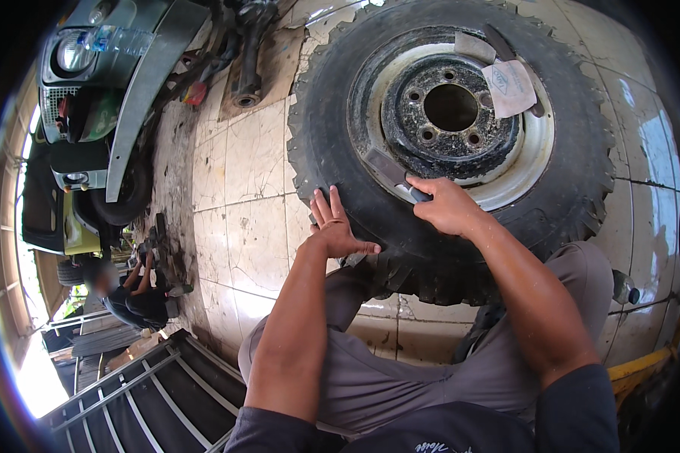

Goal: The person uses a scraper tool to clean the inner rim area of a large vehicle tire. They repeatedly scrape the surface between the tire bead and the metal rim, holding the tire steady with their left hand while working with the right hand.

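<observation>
A large knobby tyre [322,113] on a worn steel wheel rim [533,162] lies flat in front of me, with a round hole and several bolt holes at its centre. My right hand [447,208] is closed round the dark handle of a flat-bladed scraper [386,167]. Its blade lies over the rim's near left edge. My left hand [332,230] rests with fingers spread on the tyre's near left sidewall and holds nothing. Across the rim's far right lie a piece of sandpaper [512,87], a second sheet [474,47] and a long dark tool [499,41], partly covered.
Light floor tiles [242,177] surround the tyre. At the left stand a vehicle's front end [83,83] and metal axle parts [251,64]. Another person [132,298] crouches at the far left. A metal rack [143,400] is at lower left; a bottle [623,288] stands at right.
</observation>
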### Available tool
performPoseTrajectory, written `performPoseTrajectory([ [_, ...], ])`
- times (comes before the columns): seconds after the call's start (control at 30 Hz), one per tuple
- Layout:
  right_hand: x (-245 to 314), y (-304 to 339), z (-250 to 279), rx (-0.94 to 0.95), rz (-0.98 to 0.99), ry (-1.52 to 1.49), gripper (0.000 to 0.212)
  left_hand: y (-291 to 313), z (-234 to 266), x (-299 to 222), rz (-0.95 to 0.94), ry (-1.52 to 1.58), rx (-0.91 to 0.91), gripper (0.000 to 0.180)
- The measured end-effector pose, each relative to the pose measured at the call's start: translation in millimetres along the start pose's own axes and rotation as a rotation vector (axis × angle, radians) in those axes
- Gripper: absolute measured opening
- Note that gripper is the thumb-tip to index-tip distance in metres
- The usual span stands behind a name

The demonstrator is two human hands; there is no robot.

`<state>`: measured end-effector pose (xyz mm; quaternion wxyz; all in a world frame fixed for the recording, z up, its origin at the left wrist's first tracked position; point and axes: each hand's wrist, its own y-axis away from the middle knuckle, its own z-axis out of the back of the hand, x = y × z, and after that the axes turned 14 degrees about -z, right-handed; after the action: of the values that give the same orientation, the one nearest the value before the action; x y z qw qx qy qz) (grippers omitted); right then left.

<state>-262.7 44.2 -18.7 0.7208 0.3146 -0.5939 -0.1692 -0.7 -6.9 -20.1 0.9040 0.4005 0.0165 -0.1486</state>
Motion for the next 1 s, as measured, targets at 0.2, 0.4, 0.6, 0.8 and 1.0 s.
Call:
performPoseTrajectory([
  [0.2,-6,-10,-5,-0.145,0.014,0.050,0.066,0,2,-3,0.002,-0.008,0.021,0.175],
  [0.4,-8,-10,-1,-0.197,0.117,0.085,0.067,-1,4,-6,-0.012,-0.001,0.014,0.175],
  [0.6,16,11,6,0.051,-0.119,0.088,0.067,1,-1,0,0.001,-0.003,0.005,0.175],
  [0.8,-2,-2,-1,-0.121,-0.021,0.048,0.067,-1,3,-4,0.005,0.003,0.027,0.175],
  [1.0,-4,-5,0,-0.089,0.051,0.039,0.068,-1,4,-5,0.006,0.001,0.021,0.175],
])
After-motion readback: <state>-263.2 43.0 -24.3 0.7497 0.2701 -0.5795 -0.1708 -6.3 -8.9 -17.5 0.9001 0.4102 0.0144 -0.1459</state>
